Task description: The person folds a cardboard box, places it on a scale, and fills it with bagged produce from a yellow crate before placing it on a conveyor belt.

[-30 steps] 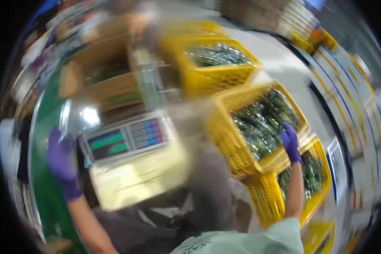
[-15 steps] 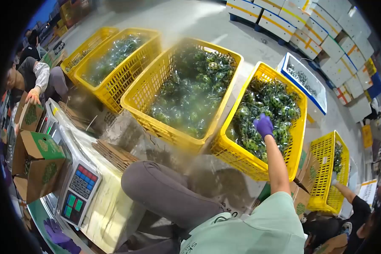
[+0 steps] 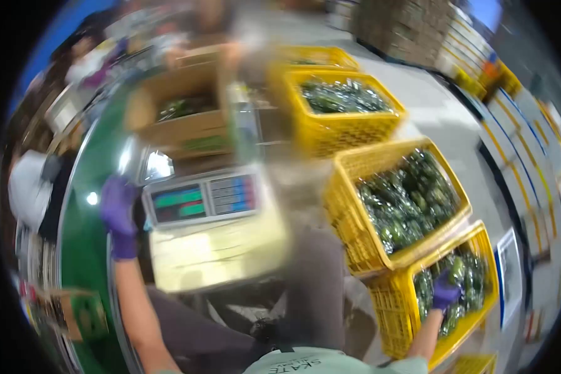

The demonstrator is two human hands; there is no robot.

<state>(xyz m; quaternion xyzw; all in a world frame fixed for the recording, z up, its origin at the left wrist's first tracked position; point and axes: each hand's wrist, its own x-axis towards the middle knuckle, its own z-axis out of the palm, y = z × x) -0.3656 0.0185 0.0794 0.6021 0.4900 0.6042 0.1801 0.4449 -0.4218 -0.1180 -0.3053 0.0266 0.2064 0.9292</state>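
My right hand (image 3: pixel 445 292), in a purple glove, reaches into the nearest yellow crate (image 3: pixel 397 311) on the right. Its fingers are closed at a plastic-wrapped green vegetable pack (image 3: pixel 457 270) that stands out above them. Many similar clear-wrapped packs lie around it in the crate. My left hand (image 3: pixel 119 209), also gloved in purple, is over the green tabletop (image 3: pixel 84 249), left of the weighing scale (image 3: pixel 199 198). It looks open, with no object showing in it, though motion blurs the fingers.
Behind the scale, an open cardboard box (image 3: pixel 187 140) has green packs inside. More yellow crates (image 3: pixel 411 255) with packs line the right side. A white-and-blue foam box (image 3: pixel 508 274) is at far right. People work beyond the table; a person (image 3: pixel 31 187) is at the left.
My view has swung left toward the scale and table. The left hand has come up beside the scale. My right hand is still in the crate, now with a pack at its fingers.
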